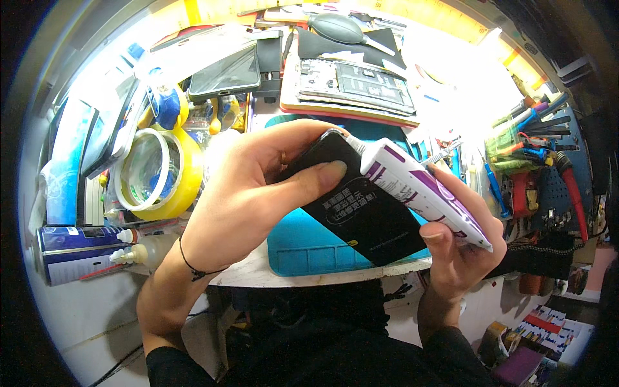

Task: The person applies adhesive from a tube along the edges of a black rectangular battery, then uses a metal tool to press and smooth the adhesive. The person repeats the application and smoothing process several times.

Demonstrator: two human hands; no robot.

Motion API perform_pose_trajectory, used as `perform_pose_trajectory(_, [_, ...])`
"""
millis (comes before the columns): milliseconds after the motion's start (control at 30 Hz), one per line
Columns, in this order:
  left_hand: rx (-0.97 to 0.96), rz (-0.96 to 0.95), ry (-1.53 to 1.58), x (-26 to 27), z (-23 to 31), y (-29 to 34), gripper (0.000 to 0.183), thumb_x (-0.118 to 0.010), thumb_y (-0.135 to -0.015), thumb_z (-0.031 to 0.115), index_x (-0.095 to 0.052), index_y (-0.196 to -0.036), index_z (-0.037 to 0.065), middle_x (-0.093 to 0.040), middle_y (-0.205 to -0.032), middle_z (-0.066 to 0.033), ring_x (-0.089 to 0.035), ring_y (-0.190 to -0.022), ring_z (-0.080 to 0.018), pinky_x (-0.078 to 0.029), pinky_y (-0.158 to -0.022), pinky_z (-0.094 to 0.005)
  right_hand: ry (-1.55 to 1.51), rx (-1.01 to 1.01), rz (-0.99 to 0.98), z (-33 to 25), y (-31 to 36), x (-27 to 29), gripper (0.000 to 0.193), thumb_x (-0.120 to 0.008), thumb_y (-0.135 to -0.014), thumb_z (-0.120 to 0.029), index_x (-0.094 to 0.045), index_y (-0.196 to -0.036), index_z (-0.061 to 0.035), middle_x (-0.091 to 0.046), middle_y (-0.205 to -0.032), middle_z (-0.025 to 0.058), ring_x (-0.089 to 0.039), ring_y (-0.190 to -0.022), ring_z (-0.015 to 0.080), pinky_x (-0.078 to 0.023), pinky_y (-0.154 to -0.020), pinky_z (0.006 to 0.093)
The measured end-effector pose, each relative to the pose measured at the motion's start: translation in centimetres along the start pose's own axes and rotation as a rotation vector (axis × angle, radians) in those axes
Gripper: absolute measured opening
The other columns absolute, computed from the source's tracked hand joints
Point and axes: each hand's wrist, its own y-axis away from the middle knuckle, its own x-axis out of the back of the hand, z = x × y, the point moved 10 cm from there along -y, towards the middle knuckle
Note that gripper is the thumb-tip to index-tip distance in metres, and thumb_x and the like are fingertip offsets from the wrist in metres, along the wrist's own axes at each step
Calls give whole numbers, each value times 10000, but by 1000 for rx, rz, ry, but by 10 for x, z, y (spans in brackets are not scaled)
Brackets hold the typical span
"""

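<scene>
Two bare hands, forearms uncovered. Left hand (pixel 242 193): thin black cord bracelet (pixel 193 266) at wrist, knotted; gold-coloured ring (pixel 284 157) on one finger. Right hand (pixel 461 242): no jewellery visible. Dark sleeves pushed up near elbows, dark clothing below.

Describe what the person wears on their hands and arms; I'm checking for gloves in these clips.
No gloves: both hands are bare. The left hand has a gold-coloured ring on one finger and a thin black cord bracelet at the wrist. The right hand shows no jewellery. Dark sleeve cuffs cover both forearms near the lower edge.
</scene>
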Motion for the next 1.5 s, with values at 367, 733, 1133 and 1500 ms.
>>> perform_pose_trajectory(367, [-16, 3, -32, 0, 1, 0, 345, -688, -943, 1, -661, -1284, -46, -732, -1142, -96, -690, -1073, -161, -543, -992, -318, 124, 68, -58, -12, -3, 1, 590, -895, -846, -367, -746, -1228, 58, -799, -997, 191, -792, -858, 219, -597, -768, 309])
perform_pose_trajectory(733, [-23, -8, -8, -2, 4, 1, 335, -687, -949, 22, -660, -1275, -49, -728, -1129, -85, -683, -1060, -143, -546, -975, -304, 172, 98, -48, -24, -6, 2, 553, -905, -843, -333, -752, -1210, 51, -802, -996, 183, -796, -873, 219, -599, -781, 314])
perform_pose_trajectory(1133, [-47, -19, -30, -2, 4, 2, 311, -690, -950, 30, -677, -1253, -34, -726, -1120, -66, -677, -1044, -129, -547, -964, -293, 150, 93, -43, -21, -2, 5, 557, -907, -844, -332, -750, -1217, 51, -802, -1001, 182, -794, -875, 206, -596, -778, 304])
perform_pose_trajectory(1500, [-37, -23, -22, -3, 4, 2, 294, -677, -955, 32, -681, -1243, -27, -725, -1119, -63, -676, -1051, -126, -542, -965, -287, 145, 83, -44, -22, 1, 7, 540, -904, -850, -293, -744, -1228, 56, -801, -1003, 186, -792, -880, 207, -598, -785, 309])
